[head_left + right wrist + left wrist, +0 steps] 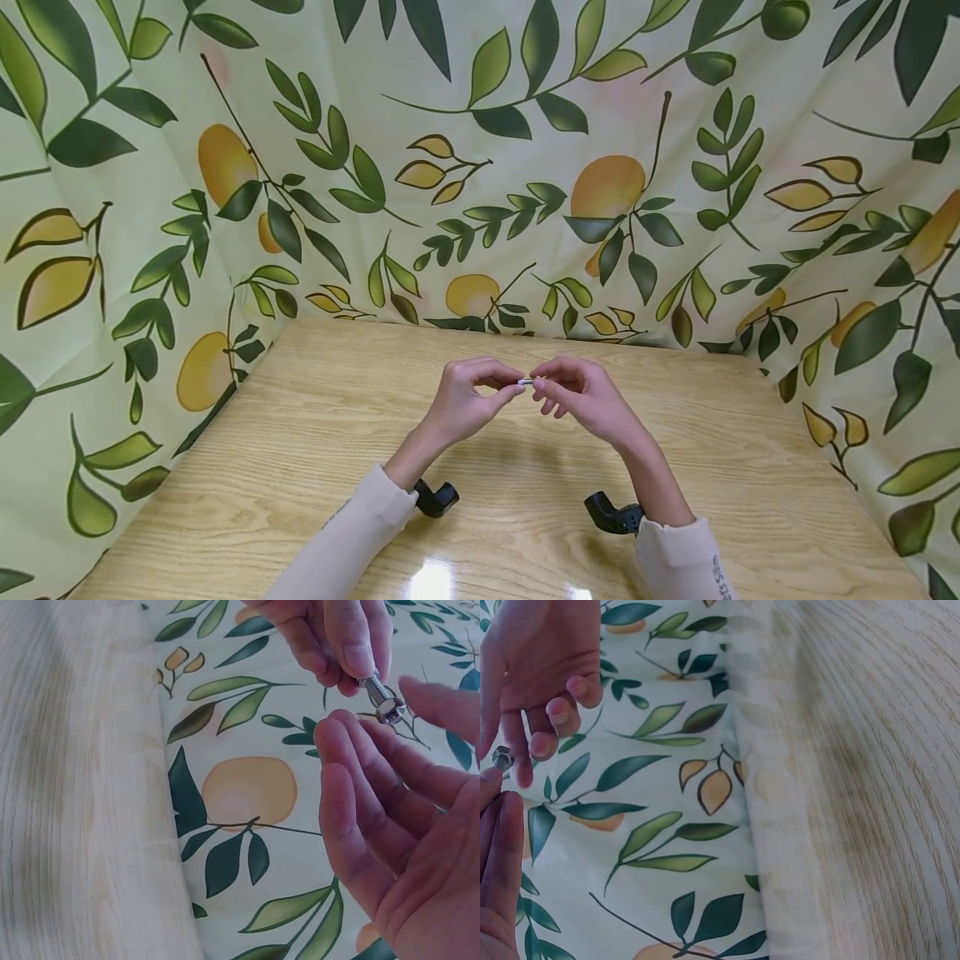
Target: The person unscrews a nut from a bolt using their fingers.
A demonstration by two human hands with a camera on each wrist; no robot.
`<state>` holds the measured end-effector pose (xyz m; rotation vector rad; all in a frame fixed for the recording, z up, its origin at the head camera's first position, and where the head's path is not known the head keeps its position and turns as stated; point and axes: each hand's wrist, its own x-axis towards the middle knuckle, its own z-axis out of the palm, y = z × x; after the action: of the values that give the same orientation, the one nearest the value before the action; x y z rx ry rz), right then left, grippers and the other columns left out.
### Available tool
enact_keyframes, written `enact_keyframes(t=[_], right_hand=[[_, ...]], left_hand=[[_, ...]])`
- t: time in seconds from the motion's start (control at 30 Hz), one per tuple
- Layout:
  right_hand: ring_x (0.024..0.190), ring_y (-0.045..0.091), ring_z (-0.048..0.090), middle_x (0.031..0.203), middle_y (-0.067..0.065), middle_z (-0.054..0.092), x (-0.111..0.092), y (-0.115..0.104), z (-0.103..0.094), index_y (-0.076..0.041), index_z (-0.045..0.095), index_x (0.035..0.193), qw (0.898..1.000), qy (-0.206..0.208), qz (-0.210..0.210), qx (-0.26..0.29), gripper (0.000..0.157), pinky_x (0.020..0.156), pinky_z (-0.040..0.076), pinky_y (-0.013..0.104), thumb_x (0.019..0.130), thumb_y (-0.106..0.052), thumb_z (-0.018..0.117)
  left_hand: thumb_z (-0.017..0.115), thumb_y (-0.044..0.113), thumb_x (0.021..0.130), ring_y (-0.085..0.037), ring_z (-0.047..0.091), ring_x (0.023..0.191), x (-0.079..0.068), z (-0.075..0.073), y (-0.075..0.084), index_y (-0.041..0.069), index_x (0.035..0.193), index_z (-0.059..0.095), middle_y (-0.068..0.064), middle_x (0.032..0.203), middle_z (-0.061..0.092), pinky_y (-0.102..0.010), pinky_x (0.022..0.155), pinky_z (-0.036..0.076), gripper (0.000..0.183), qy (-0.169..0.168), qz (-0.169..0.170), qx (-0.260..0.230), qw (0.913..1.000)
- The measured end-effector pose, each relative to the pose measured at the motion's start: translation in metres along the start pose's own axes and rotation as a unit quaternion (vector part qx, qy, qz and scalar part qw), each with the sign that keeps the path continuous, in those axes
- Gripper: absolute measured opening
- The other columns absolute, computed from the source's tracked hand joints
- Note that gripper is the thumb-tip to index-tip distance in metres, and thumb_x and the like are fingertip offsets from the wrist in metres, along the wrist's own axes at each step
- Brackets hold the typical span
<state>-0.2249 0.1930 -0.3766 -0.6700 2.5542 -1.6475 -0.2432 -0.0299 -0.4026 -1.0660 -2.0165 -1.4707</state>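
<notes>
A small silver bolt (379, 694) with a threaded shank and a hexagonal piece at its end is held up over the table. My left hand (467, 398) pinches the bolt at one end between thumb and fingertips. The hexagonal end points toward my right hand (588, 398). In the right wrist view, the right thumb (439, 705) and the fingers stand apart on either side of that end, close to it. The left wrist view shows the hexagonal piece (502, 757) just past the left fingertips, with the right palm beyond.
Below both hands lies a light wood-grain table (337, 467). A cloth (517, 242) printed with leaves and fruit hangs around its back and sides. Black curved wrist mounts (438, 498) stick out beside both sleeves.
</notes>
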Motion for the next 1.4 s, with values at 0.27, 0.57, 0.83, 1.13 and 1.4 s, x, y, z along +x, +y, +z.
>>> enact_keyframes(t=[0.27,0.57,0.83,1.13,1.4], right_hand=[[0.075,0.023,0.072,0.097,0.024,0.072,0.0003,0.0006,0.0003,0.004,0.067,0.117,1.000,-0.004,-0.008,0.011,0.022,0.067,0.063,0.031,0.100,-0.012,0.068],[0.071,0.016,0.070,0.094,0.022,0.072,0.0003,0.0006,-0.0002,0.003,0.068,0.112,1.000,-0.009,-0.006,-0.004,0.022,0.066,0.063,0.031,0.104,-0.016,0.063],[0.073,0.018,0.071,0.095,0.022,0.072,-0.0007,0.0006,0.0000,0.003,0.065,0.118,1.000,-0.006,-0.006,0.007,0.024,0.067,0.064,0.035,0.100,-0.012,0.068],[0.072,0.019,0.071,0.094,0.017,0.072,-0.0010,0.0020,0.0010,0.001,0.067,0.113,1.000,-0.010,-0.006,0.003,0.020,0.067,0.064,0.033,0.103,-0.015,0.065],[0.075,0.019,0.073,0.099,0.022,0.073,-0.0001,0.0012,0.0019,0.004,0.067,0.119,1.000,0.008,0.009,0.000,0.029,0.070,0.064,0.031,0.099,-0.017,0.071]], left_hand=[[0.082,0.004,0.087,-0.013,0.076,0.078,-0.0002,0.0000,-0.0005,0.003,0.095,0.080,-0.008,0.088,0.079,-0.022,0.072,0.064,0.008,-0.001,0.001,0.000,1.0000],[0.082,0.004,0.087,-0.013,0.076,0.077,-0.0003,0.0006,-0.0008,0.004,0.094,0.080,-0.008,0.088,0.079,-0.021,0.072,0.064,0.008,0.002,0.007,0.000,1.0000],[0.082,0.005,0.087,-0.012,0.076,0.078,-0.0006,0.0011,-0.0005,0.004,0.095,0.080,-0.007,0.088,0.079,-0.021,0.072,0.064,0.008,0.001,0.009,-0.001,1.0000],[0.082,0.005,0.088,-0.013,0.076,0.078,-0.0004,0.0011,-0.0002,0.004,0.095,0.080,-0.007,0.089,0.079,-0.021,0.073,0.064,0.007,-0.002,0.001,0.000,1.0000],[0.082,0.005,0.088,-0.012,0.076,0.078,-0.0010,0.0007,-0.0007,0.004,0.095,0.080,-0.007,0.089,0.079,-0.021,0.072,0.063,0.008,0.001,-0.001,0.006,1.0000]])
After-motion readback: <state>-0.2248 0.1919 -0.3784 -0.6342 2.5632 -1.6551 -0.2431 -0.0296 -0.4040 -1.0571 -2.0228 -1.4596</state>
